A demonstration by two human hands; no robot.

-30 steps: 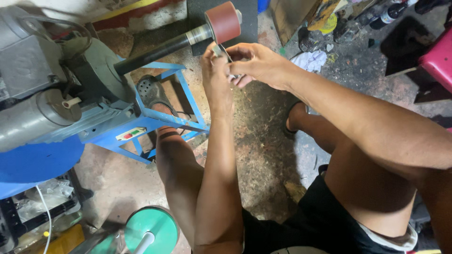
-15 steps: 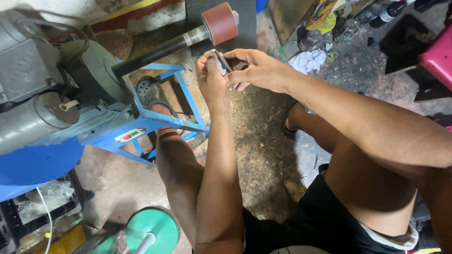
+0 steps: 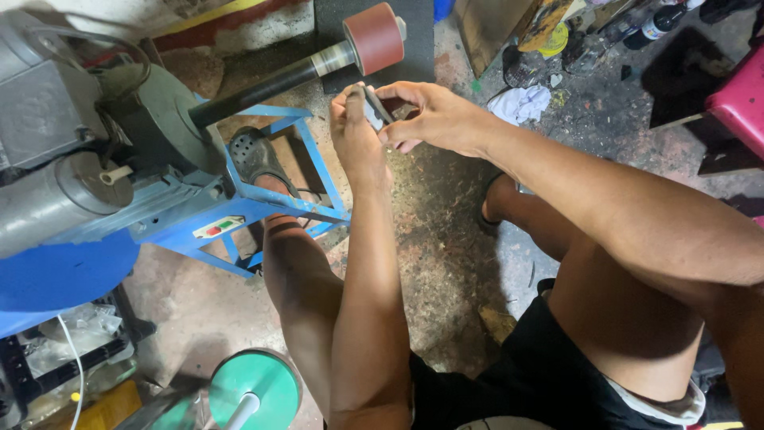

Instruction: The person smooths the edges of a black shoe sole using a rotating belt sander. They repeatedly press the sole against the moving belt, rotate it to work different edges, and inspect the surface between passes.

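Knees: bare, spread either side of the stained floor (image 3: 446, 239); dark shorts (image 3: 557, 374) at the near edge.
Green disc (image 3: 255, 388): low left, on a pale rod, well apart from both hands.
Left hand (image 3: 356, 135): forearm rising straight up the middle; fingers (image 3: 350, 99) closed on the near-left edge of the piece.
Right hand (image 3: 434, 119): reaching in from the right; fingers (image 3: 390, 135) closed on the piece's right side and lower end.
Piece (image 3: 372, 107): small, flat, dark grey; pinched between both hands, touching both sets of fingers.
Long axis: running from near-right up to far-left, upper end tilted toward the drum.
Drum (image 3: 374, 37): red-brown, on the end of a dark shaft (image 3: 263, 86); just beyond and above the piece, apart from it, no contact seen.
Nearer hand: left, directly under the drum; right a little further right.
Machine (image 3: 72, 159): grey motor on a blue frame (image 3: 263, 203), far left; sandalled foot (image 3: 259, 155) resting inside the frame.
Far floor: white rag (image 3: 521, 103), bottles, red stool (image 3: 736, 99) at right.
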